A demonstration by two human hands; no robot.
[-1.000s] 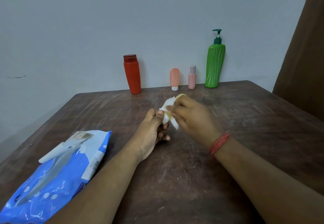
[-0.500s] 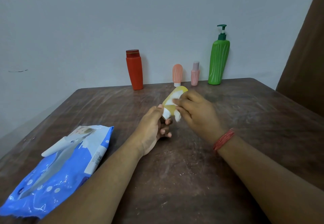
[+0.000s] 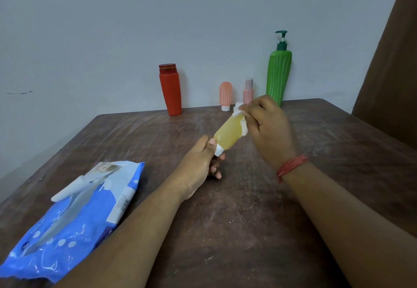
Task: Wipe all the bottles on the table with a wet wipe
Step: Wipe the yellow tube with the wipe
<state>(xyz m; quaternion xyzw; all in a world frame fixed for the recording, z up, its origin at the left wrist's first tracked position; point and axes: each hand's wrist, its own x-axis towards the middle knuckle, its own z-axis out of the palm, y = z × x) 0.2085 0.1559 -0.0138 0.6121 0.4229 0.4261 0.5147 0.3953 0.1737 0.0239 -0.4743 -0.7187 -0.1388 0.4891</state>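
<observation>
A small yellow bottle (image 3: pixel 228 134) is held tilted above the middle of the table, its white cap end down. My left hand (image 3: pixel 198 165) pinches that cap end. My right hand (image 3: pixel 266 127) grips a white wet wipe (image 3: pixel 240 116) against the bottle's far upper end. Along the wall stand a red bottle (image 3: pixel 170 89), a small peach bottle (image 3: pixel 225 94), a small pink bottle (image 3: pixel 248 91) and a tall green pump bottle (image 3: pixel 278 71).
A blue pack of wet wipes (image 3: pixel 74 215) lies at the near left of the dark wooden table (image 3: pixel 248 220), its flap lifted. A brown panel (image 3: pixel 390 57) stands at the right beyond the table edge.
My right hand has slid the wipe up along the yellow bottle to its far end, so more of the bottle's body shows. My left hand keeps hold of the cap end.
</observation>
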